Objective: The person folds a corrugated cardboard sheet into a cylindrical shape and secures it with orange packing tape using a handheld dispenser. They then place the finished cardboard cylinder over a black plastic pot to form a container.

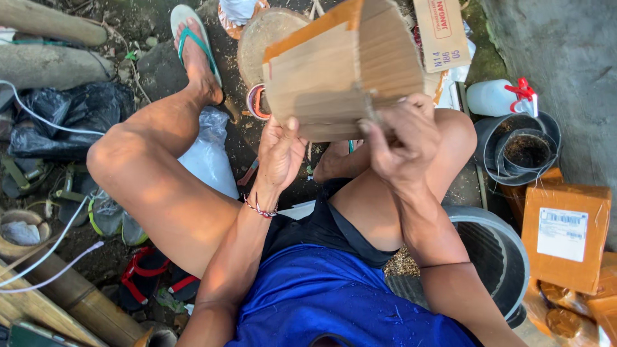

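A folded piece of brown corrugated cardboard [340,71] with an orange tape strip along its top edge is held up in front of me, above my knees. My left hand [279,151] grips its lower left edge, thumb pressed on the face. My right hand [402,138] clasps the lower right corner, fingers curled over the fold. I sit low with knees bent, my left foot in a green sandal [193,45] stretched out on the dirt.
A round wooden stump [260,35] stands behind the cardboard. Stacked black pots [524,151] and a white jug [498,96] stand at the right, with a brown parcel box [565,234] and a dark bucket [501,257]. Black bags [64,115], white cables and bamboo poles [71,292] lie left.
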The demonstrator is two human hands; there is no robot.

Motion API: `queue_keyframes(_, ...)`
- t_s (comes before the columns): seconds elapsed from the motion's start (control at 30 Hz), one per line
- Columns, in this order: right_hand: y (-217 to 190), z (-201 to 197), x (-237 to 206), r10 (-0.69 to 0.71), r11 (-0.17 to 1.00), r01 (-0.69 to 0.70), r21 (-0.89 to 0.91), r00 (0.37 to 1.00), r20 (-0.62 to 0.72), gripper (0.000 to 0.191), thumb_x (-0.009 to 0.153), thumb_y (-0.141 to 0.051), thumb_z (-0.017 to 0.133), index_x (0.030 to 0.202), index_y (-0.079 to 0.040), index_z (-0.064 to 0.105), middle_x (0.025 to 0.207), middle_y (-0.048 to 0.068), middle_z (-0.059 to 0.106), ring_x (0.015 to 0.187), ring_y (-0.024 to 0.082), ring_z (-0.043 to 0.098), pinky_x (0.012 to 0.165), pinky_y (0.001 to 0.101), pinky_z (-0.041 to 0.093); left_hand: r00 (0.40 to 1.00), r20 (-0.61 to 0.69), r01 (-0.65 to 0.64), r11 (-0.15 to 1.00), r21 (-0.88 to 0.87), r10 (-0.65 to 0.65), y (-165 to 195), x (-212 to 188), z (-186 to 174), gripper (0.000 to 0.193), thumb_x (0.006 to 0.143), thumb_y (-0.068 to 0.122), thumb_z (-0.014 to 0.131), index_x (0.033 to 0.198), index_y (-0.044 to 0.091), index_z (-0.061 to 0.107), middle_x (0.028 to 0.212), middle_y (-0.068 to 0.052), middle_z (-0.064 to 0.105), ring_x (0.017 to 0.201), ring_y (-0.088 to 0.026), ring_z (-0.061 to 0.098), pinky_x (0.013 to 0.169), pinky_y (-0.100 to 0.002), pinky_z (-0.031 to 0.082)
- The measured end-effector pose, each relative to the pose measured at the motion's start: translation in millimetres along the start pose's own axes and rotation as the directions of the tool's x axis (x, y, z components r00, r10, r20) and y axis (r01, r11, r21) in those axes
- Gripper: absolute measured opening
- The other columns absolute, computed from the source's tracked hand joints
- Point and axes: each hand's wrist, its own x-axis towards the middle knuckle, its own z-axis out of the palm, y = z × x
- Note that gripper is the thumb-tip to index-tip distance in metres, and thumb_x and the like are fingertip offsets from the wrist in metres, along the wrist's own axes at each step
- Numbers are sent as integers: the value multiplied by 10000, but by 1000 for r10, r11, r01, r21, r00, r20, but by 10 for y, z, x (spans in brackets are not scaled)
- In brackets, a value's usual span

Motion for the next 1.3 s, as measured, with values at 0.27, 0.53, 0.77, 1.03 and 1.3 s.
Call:
queue_keyframes(0.27,216,-215,-95,232,970,-215,117,959,-164,336,1119,-239,741,1105,96,732,904,139,692,812,175,607,748,267,463,999,23,-47,716,697,44,78,332,-271,422,1116,387,566,1301,9,546,1204,-38,559,1111,-123,530,972,-291,445)
queue_keyframes(0.53,367,-314,-135,188,979,-204,1,898,-399,527,1147,-396,723,1059,123,689,949,135,694,820,144,603,762,259,467,824,-55,112,-67,992,564,1021,1968,-2067,395,1051,459,679,1138,76,628,1049,-108,714,965,-315,695,842,-420,539)
queue_keyframes(0.77,487,-504,-246,240,957,-282,-64,898,-369,505,1131,-377,703,1010,112,656,873,101,630,782,133,521,681,250,349,880,-23,149,-230,962,475,316,1119,-1061,533,978,459,777,1168,48,495,1037,-162,628,985,-390,640,874,-472,472)
queue_keyframes(1.03,556,-478,-309,242,963,-268,-15,891,-383,519,1159,-384,734,1105,130,689,962,126,669,831,146,590,745,266,447,964,27,88,-415,905,264,85,579,-640,702,848,105,797,1421,4,404,1056,-192,656,911,-383,635,844,-484,418)
queue_keyframes(1.3,419,-566,-336,201,979,-158,131,863,-463,466,1137,-329,722,1072,118,605,979,149,674,849,188,640,800,300,534,949,294,-248,-309,918,112,-331,685,-588,560,902,7,704,1419,27,490,1015,-133,688,978,-324,672,962,-427,473)
